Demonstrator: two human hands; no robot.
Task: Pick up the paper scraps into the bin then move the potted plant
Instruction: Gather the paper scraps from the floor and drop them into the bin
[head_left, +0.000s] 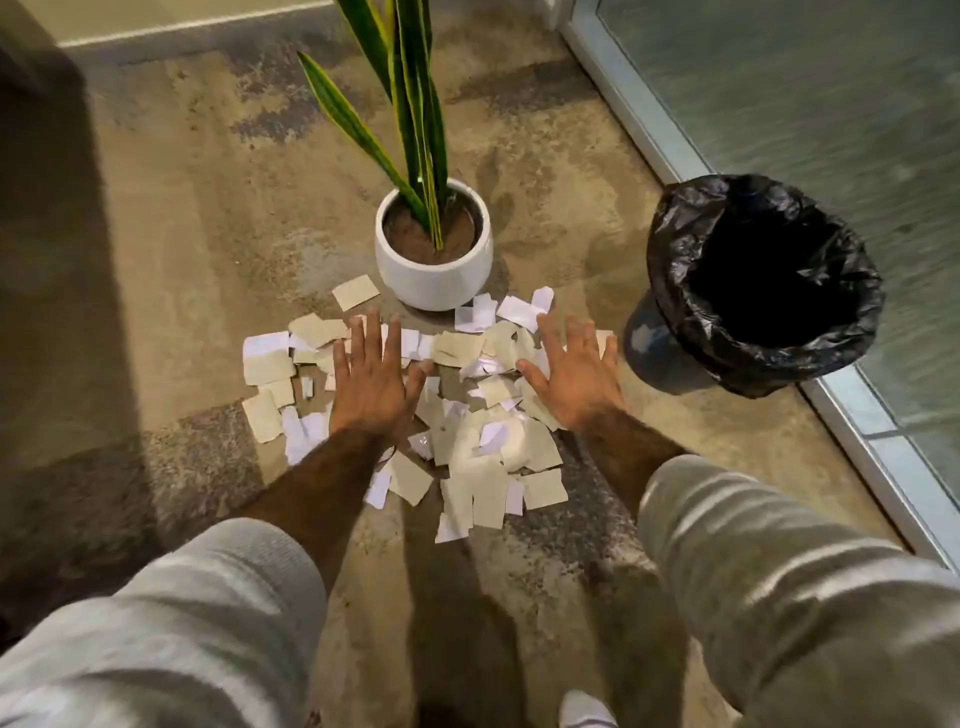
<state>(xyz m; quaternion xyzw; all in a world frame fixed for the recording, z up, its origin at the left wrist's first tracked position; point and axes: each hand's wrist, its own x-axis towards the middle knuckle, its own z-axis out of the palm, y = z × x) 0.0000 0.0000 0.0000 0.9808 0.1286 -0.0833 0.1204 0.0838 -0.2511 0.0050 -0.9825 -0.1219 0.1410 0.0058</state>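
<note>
The floor (171, 249) is mottled concrete. A bin (763, 280) lined with a black bag stands at right, well apart from the white-potted plant (434, 249). Paper scraps (467, 431) lie spread just in front of the pot. Left hand (371, 382) and right hand (574, 376) hover over them, apart, fingers spread, holding nothing.

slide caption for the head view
Both hands spread open over paper scraps between plant and bin.
</note>
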